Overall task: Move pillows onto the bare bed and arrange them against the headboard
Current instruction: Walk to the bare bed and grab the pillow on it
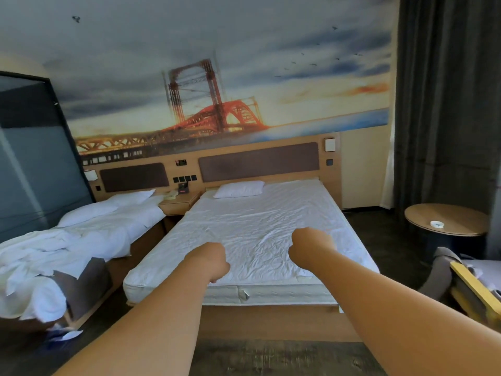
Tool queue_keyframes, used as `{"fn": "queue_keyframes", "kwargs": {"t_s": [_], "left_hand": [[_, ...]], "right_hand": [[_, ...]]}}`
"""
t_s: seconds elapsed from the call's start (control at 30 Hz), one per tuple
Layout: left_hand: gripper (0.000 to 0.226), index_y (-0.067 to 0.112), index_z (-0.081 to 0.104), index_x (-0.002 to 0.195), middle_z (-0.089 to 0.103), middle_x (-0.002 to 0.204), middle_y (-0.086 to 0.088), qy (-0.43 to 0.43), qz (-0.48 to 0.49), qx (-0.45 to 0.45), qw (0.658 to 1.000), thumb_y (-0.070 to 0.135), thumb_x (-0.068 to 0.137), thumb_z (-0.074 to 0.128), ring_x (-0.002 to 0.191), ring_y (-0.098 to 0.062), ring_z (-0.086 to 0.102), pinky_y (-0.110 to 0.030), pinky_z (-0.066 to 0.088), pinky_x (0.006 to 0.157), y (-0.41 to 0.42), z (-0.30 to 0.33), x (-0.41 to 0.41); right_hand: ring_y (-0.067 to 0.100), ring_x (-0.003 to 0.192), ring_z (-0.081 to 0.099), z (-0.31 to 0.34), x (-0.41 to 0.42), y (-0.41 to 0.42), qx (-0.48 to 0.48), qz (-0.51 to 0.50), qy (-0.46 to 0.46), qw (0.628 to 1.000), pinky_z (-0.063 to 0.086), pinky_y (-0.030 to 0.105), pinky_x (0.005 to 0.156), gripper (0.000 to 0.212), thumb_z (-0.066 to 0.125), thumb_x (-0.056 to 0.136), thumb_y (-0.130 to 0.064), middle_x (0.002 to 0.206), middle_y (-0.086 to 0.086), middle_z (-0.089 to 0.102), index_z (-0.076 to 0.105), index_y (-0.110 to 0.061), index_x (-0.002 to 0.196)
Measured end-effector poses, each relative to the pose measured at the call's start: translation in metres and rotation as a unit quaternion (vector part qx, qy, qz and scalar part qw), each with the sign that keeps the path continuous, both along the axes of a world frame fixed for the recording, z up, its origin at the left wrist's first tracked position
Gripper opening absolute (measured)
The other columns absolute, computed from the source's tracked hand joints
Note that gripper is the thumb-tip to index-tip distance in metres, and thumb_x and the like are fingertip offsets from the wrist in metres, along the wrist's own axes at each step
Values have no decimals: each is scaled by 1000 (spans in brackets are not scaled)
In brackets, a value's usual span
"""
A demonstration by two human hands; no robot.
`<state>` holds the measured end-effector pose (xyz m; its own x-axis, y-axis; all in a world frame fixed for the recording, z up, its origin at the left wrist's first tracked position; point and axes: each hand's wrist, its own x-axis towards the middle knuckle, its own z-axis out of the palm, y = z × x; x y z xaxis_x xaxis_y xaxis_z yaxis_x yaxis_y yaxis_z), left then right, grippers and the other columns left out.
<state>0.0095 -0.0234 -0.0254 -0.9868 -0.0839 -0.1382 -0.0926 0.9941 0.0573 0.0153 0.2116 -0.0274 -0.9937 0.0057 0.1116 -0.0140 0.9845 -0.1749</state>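
Your left hand (210, 260) and right hand (309, 246) reach over bare bed (252, 232), fingers curled tight, holding nothing. One white pillow (240, 189) lies flat by headboard (259, 161) (left side).

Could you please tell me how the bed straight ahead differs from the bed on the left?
The bed straight ahead is stripped to one flat, wrinkled sheet; the left bed is heaped with rumpled linen. The former holds one pillow, the latter two pillows. Both back onto the same wooden headboard.
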Motion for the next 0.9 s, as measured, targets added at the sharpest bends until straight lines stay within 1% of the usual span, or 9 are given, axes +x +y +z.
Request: {"fn": "queue_keyframes", "kwargs": {"t_s": [0.17, 0.23, 0.33, 0.43, 0.6, 0.67, 0.77, 0.83, 0.9], "left_hand": [[19, 17, 58, 86, 55, 80, 2, 27, 34, -33, 999, 31, 96, 49, 81, -19, 57, -29, 45, 70, -80, -6, 5], [25, 15, 64, 103, 60, 95, -1, 39, 52, -31, 997, 33, 97, 49, 89, -20, 57, -30, 46, 76, -113, -7, 5], [33, 14, 64, 117, 64, 116, -8, 47, 102, -27, 993, 35, 97, 49, 103, -26, 61, -37, 51, 91, -165, -12, 5], [27, 13, 65, 114, 65, 108, -7, 54, 125, -4, 991, 28, 98, 49, 101, -26, 62, -37, 53, 91, -224, -20, 8], [23, 13, 66, 103, 54, 77, 4, 65, 164, -2, 984, 30, 100, 50, 83, -17, 59, -29, 49, 78, -336, -36, 10], [22, 15, 62, 101, 59, 87, 3, 68, 176, -17, 982, 33, 101, 49, 88, -17, 60, -29, 47, 80, -380, -37, 10], [23, 17, 62, 106, 63, 101, -3, 67, 211, -11, 975, 34, 101, 47, 95, -20, 61, -32, 48, 82, -443, -36, 10], [19, 19, 61, 95, 60, 92, -2, 66, 236, 0, 969, 31, 99, 46, 90, -22, 61, -33, 48, 79, -482, -39, 11], [20, 20, 62, 97, 61, 93, 0, 62, 263, -3, 963, 30, 99, 45, 88, -21, 61, -33, 49, 78, -521, -44, 12]], "right_hand": [[22, 73, 53, -12, -21, -79, -16, 56, -36, 998, 40, 27, 59, 18, 47, 92, -12, 74, -1, 51, 48, -17, 75], [22, 73, 54, -11, -29, -119, -5, 89, -41, 995, 42, 28, 61, 13, 46, 93, -13, 80, 0, 56, 52, -16, 82], [17, 62, 52, -9, -43, -178, 5, 117, -40, 992, 40, 26, 53, 18, 46, 91, -11, 74, 0, 55, 50, -16, 74], [16, 59, 49, -8, -58, -242, 18, 149, -38, 988, 36, 25, 50, 19, 46, 90, -10, 73, 0, 53, 48, -16, 72], [15, 58, 45, -5, -82, -359, 35, 196, -19, 980, 32, 26, 48, 22, 45, 90, -9, 71, -1, 49, 45, -17, 70], [16, 63, 45, -5, -90, -408, 31, 218, -18, 975, 33, 25, 51, 25, 45, 92, -11, 70, -2, 44, 41, -18, 68], [22, 84, 47, -5, -100, -481, 47, 266, -32, 962, 39, 26, 63, 27, 45, 98, -19, 76, -2, 42, 40, -20, 72], [24, 102, 53, -5, -109, -519, 72, 290, -52, 953, 48, 32, 89, 17, 44, 102, -23, 107, 3, 60, 60, -17, 105], [26, 126, 53, -6, -116, -552, 97, 308, -76, 943, 42, 36, 109, 36, 42, 106, -26, 140, 6, 54, 52, -15, 139]]}}
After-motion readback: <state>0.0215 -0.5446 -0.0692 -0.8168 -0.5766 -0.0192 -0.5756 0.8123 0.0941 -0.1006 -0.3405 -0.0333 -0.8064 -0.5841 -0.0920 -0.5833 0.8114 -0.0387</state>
